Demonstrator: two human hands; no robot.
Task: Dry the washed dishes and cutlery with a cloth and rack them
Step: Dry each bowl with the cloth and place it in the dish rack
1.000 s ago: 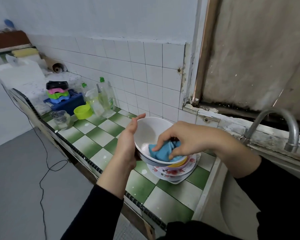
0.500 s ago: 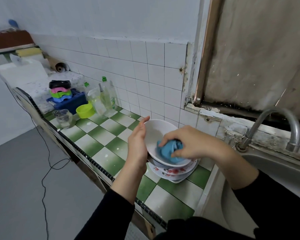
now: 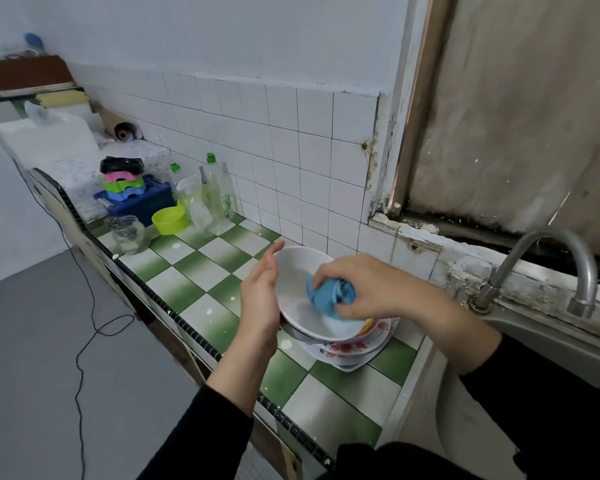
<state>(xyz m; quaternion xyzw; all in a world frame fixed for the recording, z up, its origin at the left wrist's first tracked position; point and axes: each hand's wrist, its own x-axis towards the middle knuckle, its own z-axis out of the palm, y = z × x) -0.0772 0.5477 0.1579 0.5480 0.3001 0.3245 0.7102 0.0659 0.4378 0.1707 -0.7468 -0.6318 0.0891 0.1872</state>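
Bowl: the white bowl [image 3: 297, 282] is tilted, with its opening toward the right hand [image 3: 368, 289], just above the stack of flowered dishes [image 3: 352, 349] on the green-and-white tiled desk [image 3: 201, 268].
Left hand: the left hand [image 3: 260, 299] lies flat against the bowl's outer left wall, fingers straight, and props it.
Right hand: its fingers are curled round the bunched blue cloth [image 3: 329, 296].
Cloth: it presses on the bowl's inner wall, under the right hand.
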